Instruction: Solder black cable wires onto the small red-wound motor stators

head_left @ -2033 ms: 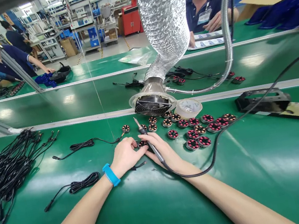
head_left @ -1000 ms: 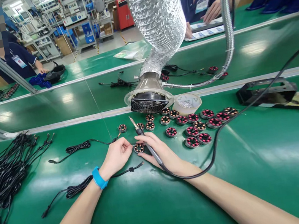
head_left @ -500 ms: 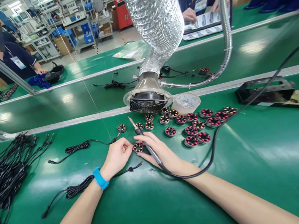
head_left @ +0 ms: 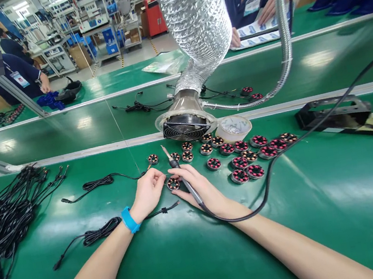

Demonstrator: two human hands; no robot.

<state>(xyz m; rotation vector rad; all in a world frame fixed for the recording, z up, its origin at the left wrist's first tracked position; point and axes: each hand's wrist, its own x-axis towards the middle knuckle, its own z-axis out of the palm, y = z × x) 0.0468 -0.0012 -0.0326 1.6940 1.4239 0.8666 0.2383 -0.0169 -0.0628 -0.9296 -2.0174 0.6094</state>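
My right hand [head_left: 205, 193] grips a soldering iron [head_left: 190, 188], its bare tip pointing up and away from me. Fingers of that same hand also steady a small round motor stator [head_left: 173, 183] with copper windings at its near edges. Beside the stator, my left hand [head_left: 148, 193] is closed in a pinch at its left side; what lies between the fingertips is too small to make out. A cable with bare wire ends [head_left: 164, 209] lies below the hands. Another stator with a cable attached [head_left: 153, 159] sits just beyond my left hand.
Several red- and copper-wound stators [head_left: 244, 162] stand to the right, near a white tub [head_left: 233, 127]. A fume extractor hood [head_left: 185, 123] hangs ahead. Black cables [head_left: 4, 224] pile up at left; a metal stand [head_left: 333, 113] is far right. Co-workers sit across the bench.
My left hand has shifted slightly right, its fingertips lifting a little at the stator's edge. My right hand and the iron stay nearly still. Across the bench, the co-workers' hands have moved.
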